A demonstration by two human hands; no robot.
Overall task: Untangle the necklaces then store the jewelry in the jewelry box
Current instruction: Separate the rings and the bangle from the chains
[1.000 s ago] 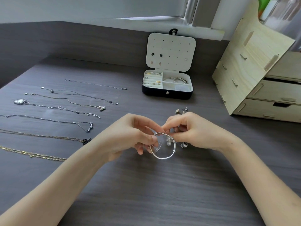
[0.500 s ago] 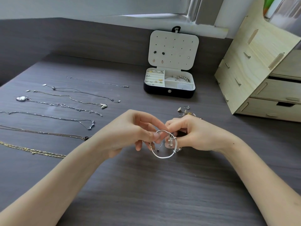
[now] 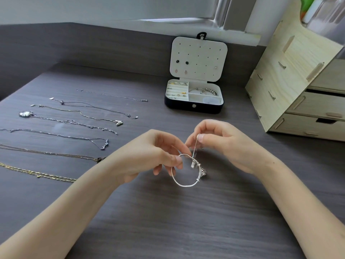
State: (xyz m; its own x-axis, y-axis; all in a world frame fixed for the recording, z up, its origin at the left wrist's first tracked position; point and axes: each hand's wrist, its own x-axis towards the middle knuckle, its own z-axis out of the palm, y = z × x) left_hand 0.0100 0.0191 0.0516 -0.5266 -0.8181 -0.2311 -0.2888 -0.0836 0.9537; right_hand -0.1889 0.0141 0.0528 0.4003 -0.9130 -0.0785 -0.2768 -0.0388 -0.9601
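Observation:
A silver bracelet with a dark round charm hangs as a loop between my hands above the dark table. My left hand pinches the loop's upper left side. My right hand pinches one end of the bracelet and holds it up, so a straight piece runs down to the clasp. Several untangled necklaces lie stretched out in rows on the left. The open jewelry box stands at the back, with earrings on its white lid and rings and a beaded bracelet inside.
A light wooden drawer organiser stands at the right, close to the box. A dark wall panel runs along the table's back under a window sill.
My right hand has lifted one end of the bracelet upward, and the charm now hangs free at the loop's right side. The small pieces behind my right hand are no longer visible.

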